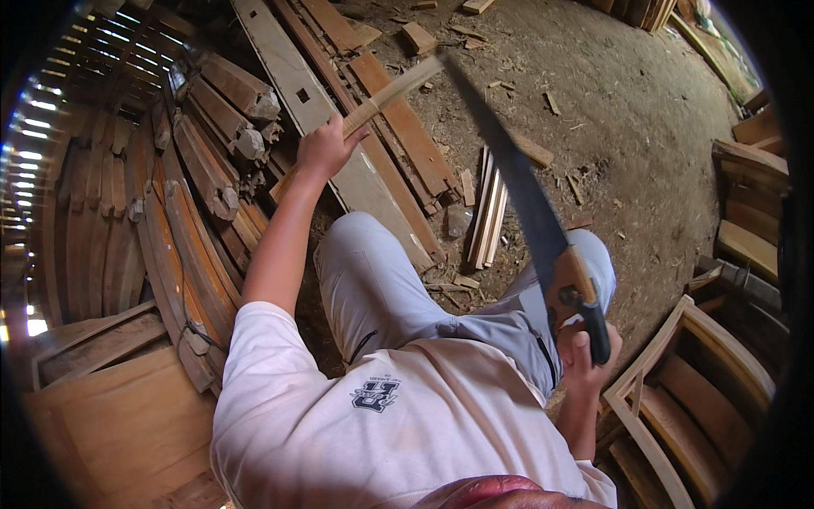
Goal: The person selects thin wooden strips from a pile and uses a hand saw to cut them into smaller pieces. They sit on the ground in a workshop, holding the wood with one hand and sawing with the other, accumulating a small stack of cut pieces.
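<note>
Pale and creased, a shirt (424, 416) is filling the lower middle, a dark print showing on its chest; grey trousers (373, 271) are bending at both knees just beyond it; the right hand (579, 360) is clamping round the handle of a saw (519, 182), fingers curling closed beside the right thigh; the saw's long dark blade is reaching up and leftward from there, passing in front of the right leg and the dirt floor (644, 119); the left hand (326, 146) is closing firmly on a thin wooden strip (392, 96), which is slanting up and to the right, its far end appearing next to the saw's tip; whether the two are touching, I cannot tell; beneath that hand, long boards (398, 119) are lying side by side on the floor; a few thin sticks (489, 212) are resting near the knees; rough timbers (199, 161) are piling up at left; wooden frames (640, 397) are standing at lower right.
</note>
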Demonstrator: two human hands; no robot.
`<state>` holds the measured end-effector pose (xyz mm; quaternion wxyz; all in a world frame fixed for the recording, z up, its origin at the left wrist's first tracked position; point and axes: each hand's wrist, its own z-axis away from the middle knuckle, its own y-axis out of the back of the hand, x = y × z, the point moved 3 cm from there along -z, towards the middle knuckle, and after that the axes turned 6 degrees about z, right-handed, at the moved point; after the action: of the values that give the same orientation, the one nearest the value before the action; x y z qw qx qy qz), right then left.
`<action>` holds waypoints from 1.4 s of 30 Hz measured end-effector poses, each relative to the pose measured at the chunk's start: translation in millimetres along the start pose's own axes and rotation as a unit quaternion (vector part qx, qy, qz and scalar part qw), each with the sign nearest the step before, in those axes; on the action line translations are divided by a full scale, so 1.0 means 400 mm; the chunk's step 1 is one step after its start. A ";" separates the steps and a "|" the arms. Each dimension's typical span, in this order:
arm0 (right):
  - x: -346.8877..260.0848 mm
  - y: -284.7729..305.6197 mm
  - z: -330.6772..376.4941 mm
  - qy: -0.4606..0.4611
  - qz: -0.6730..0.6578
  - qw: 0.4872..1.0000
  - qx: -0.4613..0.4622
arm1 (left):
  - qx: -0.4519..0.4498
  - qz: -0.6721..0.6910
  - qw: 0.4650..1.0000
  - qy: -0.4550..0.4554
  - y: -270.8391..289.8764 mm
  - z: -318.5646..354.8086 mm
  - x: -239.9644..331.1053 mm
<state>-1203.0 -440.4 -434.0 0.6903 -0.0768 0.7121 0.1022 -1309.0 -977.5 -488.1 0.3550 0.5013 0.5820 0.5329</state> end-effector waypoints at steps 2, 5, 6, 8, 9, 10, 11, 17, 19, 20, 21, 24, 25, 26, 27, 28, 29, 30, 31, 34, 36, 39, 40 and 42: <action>-0.003 -0.002 0.003 -0.008 -0.067 0.997 0.039 | 0.022 0.009 0.999 -0.027 0.017 0.018 0.038; -0.007 -0.016 -0.020 -0.018 -0.103 0.991 0.085 | 0.036 0.034 0.998 -0.043 0.029 0.033 0.084; -0.005 -0.020 -0.024 -0.021 -0.104 0.990 0.089 | 0.036 0.044 0.997 -0.044 0.030 0.038 0.094; -0.001 -0.023 -0.030 -0.026 -0.106 0.989 0.096 | 0.037 0.059 0.996 -0.060 0.032 0.045 0.113; 0.001 -0.023 -0.033 -0.023 -0.094 0.991 0.094 | 0.037 0.066 0.995 -0.067 0.035 0.049 0.122; 0.003 -0.023 -0.036 -0.021 -0.081 0.992 0.091 | 0.026 0.062 0.996 -0.066 0.037 0.054 0.131; 0.006 -0.023 -0.036 -0.018 -0.068 0.994 0.088 | 0.015 0.059 0.996 -0.065 0.042 0.059 0.139; 0.041 -0.035 -0.024 -0.013 -0.045 0.997 0.058 | -0.021 0.061 0.996 -0.060 0.048 0.095 0.178; 0.047 -0.052 -0.033 0.002 -0.059 0.998 0.032 | -0.035 0.065 0.996 -0.058 0.041 0.111 0.191; 0.051 -0.066 -0.042 0.009 -0.066 0.998 0.019 | -0.042 0.060 0.995 -0.062 0.033 0.121 0.193; 0.059 -0.083 -0.057 0.027 -0.069 0.997 0.002 | -0.048 0.057 0.995 -0.067 0.023 0.129 0.201; 0.058 -0.167 -0.107 -0.018 -0.019 1.000 -0.002 | -0.061 0.058 0.995 -0.058 -0.004 0.169 0.218; 0.055 -0.199 -0.125 -0.032 -0.010 0.999 -0.012 | -0.069 0.066 0.994 -0.058 -0.006 0.181 0.228; 0.055 -0.227 -0.145 -0.047 -0.002 0.999 -0.022 | -0.076 0.074 0.993 -0.057 -0.007 0.194 0.237; 0.074 -0.252 -0.163 -0.034 0.007 0.999 -0.033 | -0.083 0.083 0.992 -0.055 -0.010 0.203 0.243; 0.071 -0.274 -0.179 -0.031 0.023 0.998 -0.039 | -0.075 0.087 0.992 -0.057 -0.017 0.211 0.240; 0.067 -0.296 -0.194 -0.029 0.040 0.998 -0.045 | -0.067 0.091 0.992 -0.060 -0.030 0.220 0.235; 0.064 -0.316 -0.205 -0.026 0.057 0.997 -0.051 | -0.058 0.094 0.992 -0.063 -0.030 0.227 0.233; 0.063 -0.330 -0.214 -0.020 0.068 0.996 -0.057 | -0.051 0.098 0.992 -0.065 -0.030 0.231 0.230; 0.079 -0.357 -0.223 -0.023 0.061 0.996 -0.064 | -0.033 0.101 0.992 -0.066 -0.022 0.247 0.211; 0.086 -0.366 -0.220 -0.021 0.055 0.995 -0.078 | -0.026 0.093 0.993 -0.064 -0.029 0.252 0.190; 0.067 -0.377 -0.218 0.008 0.090 0.992 -0.093 | -0.009 0.038 0.997 -0.061 -0.036 0.259 0.170; 0.060 -0.380 -0.217 0.022 0.109 0.989 -0.095 | -0.010 0.045 0.997 -0.059 -0.037 0.262 0.166; 0.062 -0.385 -0.212 -0.009 0.096 0.990 -0.102 | -0.012 0.058 0.997 -0.056 -0.035 0.269 0.161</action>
<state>-1247.3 -609.9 -462.8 0.6722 -0.0771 0.6957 0.2413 -1225.7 -886.2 -513.5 0.3612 0.5592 0.5249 0.5304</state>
